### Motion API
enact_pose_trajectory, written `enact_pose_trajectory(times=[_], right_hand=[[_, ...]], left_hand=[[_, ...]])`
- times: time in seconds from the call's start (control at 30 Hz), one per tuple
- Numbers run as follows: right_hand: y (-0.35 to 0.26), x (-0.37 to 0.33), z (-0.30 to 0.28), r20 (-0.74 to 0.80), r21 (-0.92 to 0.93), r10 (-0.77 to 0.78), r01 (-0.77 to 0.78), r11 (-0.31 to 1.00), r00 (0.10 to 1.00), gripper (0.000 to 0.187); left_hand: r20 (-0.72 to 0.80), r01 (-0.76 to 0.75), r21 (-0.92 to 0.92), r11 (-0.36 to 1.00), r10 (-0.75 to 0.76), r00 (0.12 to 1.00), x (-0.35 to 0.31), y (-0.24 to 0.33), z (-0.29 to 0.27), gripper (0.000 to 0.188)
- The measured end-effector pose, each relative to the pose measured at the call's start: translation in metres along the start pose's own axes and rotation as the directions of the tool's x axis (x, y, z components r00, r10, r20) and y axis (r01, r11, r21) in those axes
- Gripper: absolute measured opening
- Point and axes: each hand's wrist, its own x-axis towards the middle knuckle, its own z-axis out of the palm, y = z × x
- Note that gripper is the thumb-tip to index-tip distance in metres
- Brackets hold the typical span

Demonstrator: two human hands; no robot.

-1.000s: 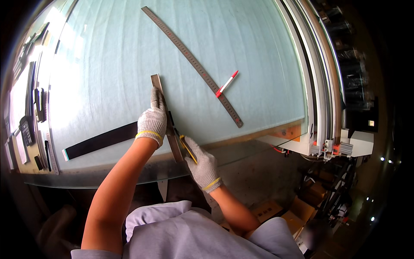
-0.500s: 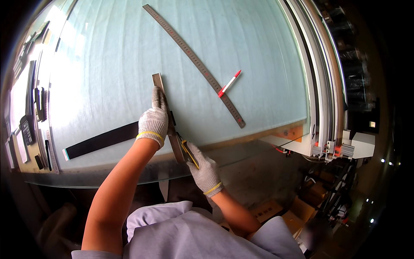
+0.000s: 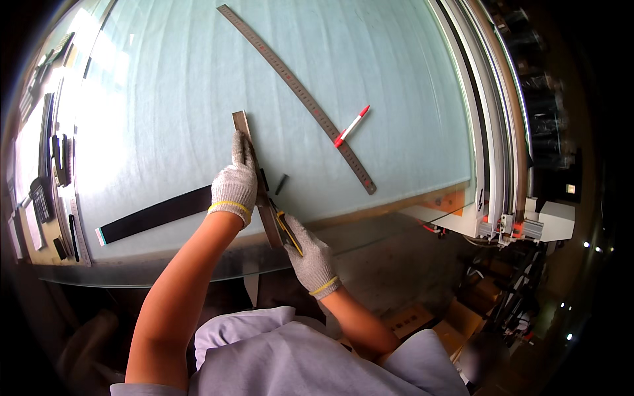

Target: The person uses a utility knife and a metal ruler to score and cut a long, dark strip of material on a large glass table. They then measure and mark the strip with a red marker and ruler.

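Here | left hand (image 3: 234, 185) stretched along bar (image 3: 267, 224) | right hand (image 3: 310, 259) gripping cutter (image 3: 290, 233)

Glare whitens the left of my table (image 3: 172, 132); the floor (image 3: 389, 270) is dim, edges bending toward black corners.

Head camera: left fisheye of a head-worn pair, facing down, upright
Lilac-grey shirt (image 3: 310, 356): nearest, at six o'clock
Gloved left hand (image 3: 234, 186), gloved right hand (image 3: 313, 263): farther, around centre
Bench (image 3: 165, 92): eight to two o'clock
Rim: straight lines bend
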Motion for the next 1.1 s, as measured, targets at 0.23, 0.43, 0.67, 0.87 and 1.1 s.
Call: enact_pose_trajectory(times=[0.23, 0.43, 0.67, 0.87, 1.1], right_hand=[[-0.014, 0.069, 0.001, -0.112, 0.078, -0.114, 0.123, 0.989, 0.987, 0.058], [-0.004, 0.029, 0.011, -0.075, -0.001, -0.063, 0.063, 0.998, 0.995, 0.06], [-0.008, 0.008, -0.012, -0.037, 0.036, -0.073, 0.074, 0.997, 0.997, 0.062], [-0.008, 0.072, 0.012, -0.103, -0.011, -0.093, 0.092, 0.996, 0.99, 0.061], [0.004, 0.004, 0.005, -0.006, -0.035, -0.061, 0.061, 0.998, 0.998, 0.065]], left_hand=[[-0.02, 0.016, -0.031, 0.999, -0.017, 1.0, 0.003, 0.0, 0.004, 0.119], [-0.002, -0.003, 0.019, 1.0, 0.003, 1.0, 0.0, 0.001, -0.002, 0.119], [-0.033, -0.008, 0.011, 1.0, 0.008, 0.999, 0.001, -0.003, 0.005, 0.122], [-0.022, -0.004, -0.034, 0.999, 0.004, 1.0, 0.002, 0.002, 0.002, 0.122], [0.004, 0.015, 0.023, 1.0, -0.015, 1.0, 0.001, 0.0, 0.0, 0.122]])
